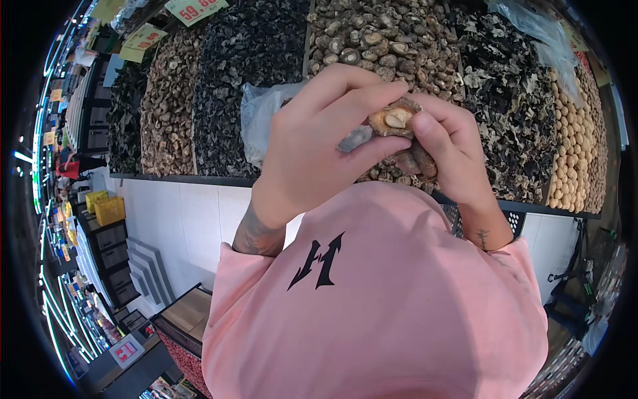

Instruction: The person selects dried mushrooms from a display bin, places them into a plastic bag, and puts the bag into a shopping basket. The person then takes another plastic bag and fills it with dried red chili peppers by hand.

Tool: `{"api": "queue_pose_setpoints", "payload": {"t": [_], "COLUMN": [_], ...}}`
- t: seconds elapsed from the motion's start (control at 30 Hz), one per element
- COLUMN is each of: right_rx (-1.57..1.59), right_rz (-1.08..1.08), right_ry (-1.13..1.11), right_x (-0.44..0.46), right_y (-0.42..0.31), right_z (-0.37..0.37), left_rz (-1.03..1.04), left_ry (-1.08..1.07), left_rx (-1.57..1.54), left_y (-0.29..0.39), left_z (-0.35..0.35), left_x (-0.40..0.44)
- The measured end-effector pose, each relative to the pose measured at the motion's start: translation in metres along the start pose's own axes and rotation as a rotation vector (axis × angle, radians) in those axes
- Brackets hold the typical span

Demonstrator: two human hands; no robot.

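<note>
Between my two hands is a dried shiitake mushroom [397, 120], its pale stem side facing me. My left hand [322, 130] is closed round its left edge, with thumb below and fingertips above. My right hand [455, 147] presses its thumb against the right edge. More brown dried mushroom [417, 161] shows under the right thumb, against the fingers. A clear plastic bag [260, 120] sticks out behind my left hand, and a bit of it shows between thumb and fingers. Whether the left hand grips the bag is hidden.
Behind my hands lies a bin of dried shiitake mushrooms [379, 36]. Bins of black dried fungus [249, 60] flank it. Farther right are tan round goods [573, 149] and another plastic bag [541, 33]. Price signs [193, 8] stand at upper left. The display's dark front edge [186, 178] runs before me.
</note>
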State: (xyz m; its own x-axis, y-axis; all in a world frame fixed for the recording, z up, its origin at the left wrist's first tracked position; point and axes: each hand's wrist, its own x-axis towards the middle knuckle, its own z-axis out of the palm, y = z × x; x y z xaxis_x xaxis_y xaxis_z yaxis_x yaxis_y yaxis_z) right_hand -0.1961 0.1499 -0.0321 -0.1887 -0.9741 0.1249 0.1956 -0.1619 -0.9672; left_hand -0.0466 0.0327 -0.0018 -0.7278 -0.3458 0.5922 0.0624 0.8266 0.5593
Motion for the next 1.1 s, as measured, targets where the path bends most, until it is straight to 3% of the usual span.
{"api": "queue_pose_setpoints", "payload": {"t": [0.23, 0.3, 0.53, 0.6, 0.77, 0.87, 0.93, 1.03, 1.1], "right_rx": [0.118, -0.044, 0.020, -0.100, -0.145, -0.566, -0.673, -0.881, -0.991], "right_rz": [0.075, -0.094, -0.036, -0.023, 0.090, 0.007, -0.055, -0.129, -0.157], "right_ry": [-0.087, -0.037, -0.029, -0.008, 0.022, -0.128, -0.193, -0.260, -0.269], "right_x": [-0.004, -0.003, -0.001, 0.005, 0.017, 0.037, 0.057, 0.084, 0.095], "right_y": [-0.004, -0.002, 0.000, 0.010, 0.041, 0.059, 0.084, 0.106, 0.113], "right_z": [-0.003, 0.002, 0.002, 0.000, 0.003, 0.014, 0.030, 0.064, 0.069], "left_rz": [0.127, 0.159, 0.198, 0.092, -0.163, -0.271, -0.481, -0.561, -0.484], "left_ry": [0.070, 0.072, 0.119, -0.012, 0.026, 0.099, -0.031, 0.011, 0.084], "left_rx": [0.062, 0.099, 0.089, 0.142, 0.338, 0.572, 0.540, 0.412, 0.411], "left_y": [0.002, 0.003, -0.006, -0.015, -0.025, -0.048, -0.065, -0.059, -0.057], "left_z": [0.000, -0.001, 0.005, 0.002, -0.028, -0.037, -0.047, -0.045, -0.044], "left_x": [-0.004, -0.004, -0.007, -0.012, -0.027, -0.044, -0.054, -0.044, -0.039]}}
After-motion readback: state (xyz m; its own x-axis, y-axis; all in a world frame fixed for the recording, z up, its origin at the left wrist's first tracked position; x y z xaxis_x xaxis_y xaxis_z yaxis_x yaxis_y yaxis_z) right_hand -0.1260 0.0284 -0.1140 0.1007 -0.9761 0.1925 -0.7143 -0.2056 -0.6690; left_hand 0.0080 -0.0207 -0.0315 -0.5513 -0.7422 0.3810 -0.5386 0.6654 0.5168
